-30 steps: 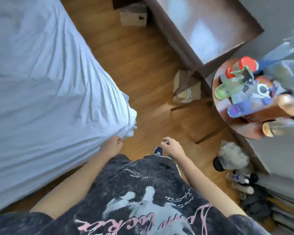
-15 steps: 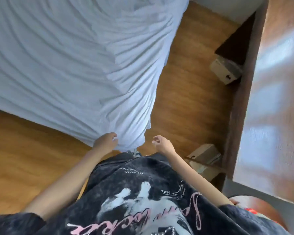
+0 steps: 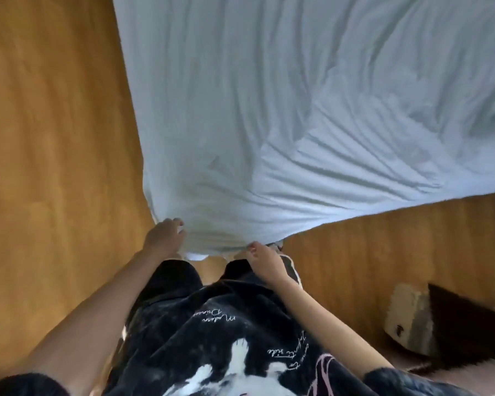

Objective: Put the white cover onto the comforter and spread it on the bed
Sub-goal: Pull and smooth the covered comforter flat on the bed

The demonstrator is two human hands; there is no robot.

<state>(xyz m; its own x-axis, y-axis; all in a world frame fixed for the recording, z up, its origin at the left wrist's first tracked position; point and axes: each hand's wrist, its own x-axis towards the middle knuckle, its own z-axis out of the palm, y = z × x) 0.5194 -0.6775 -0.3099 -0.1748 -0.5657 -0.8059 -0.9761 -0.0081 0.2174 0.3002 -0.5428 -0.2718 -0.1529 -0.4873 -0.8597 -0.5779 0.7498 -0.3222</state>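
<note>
A: Starting nearest, what is showing?

B: A black printed shirt point(image 3: 212, 338) is filling the bottom of the view, with both bare forearms reaching forward from it.

A: And the hands?

B: The left hand point(image 3: 163, 238) is curling its fingers into the near corner of the white cover point(image 3: 269, 110), so that grip is closing on cloth. The right hand point(image 3: 265, 262) is pinching the same hem a little to the right, its fingertips point(image 3: 252, 248) pressing into the edge. Both are holding the fabric just in front of the person's legs.

A: Where is the cover lying?

B: It is spreading away from the hands, wrinkled, over the bed and filling the upper middle and right of the view. Its near corner is hanging down to the hands. I cannot tell whether the comforter is inside.

A: Anything around it?

B: A wooden floor point(image 3: 55, 138) is running along the left and below the cover's right edge. At the lower right, a small cardboard box point(image 3: 406, 318) is sitting beside dark furniture point(image 3: 469, 324).
</note>
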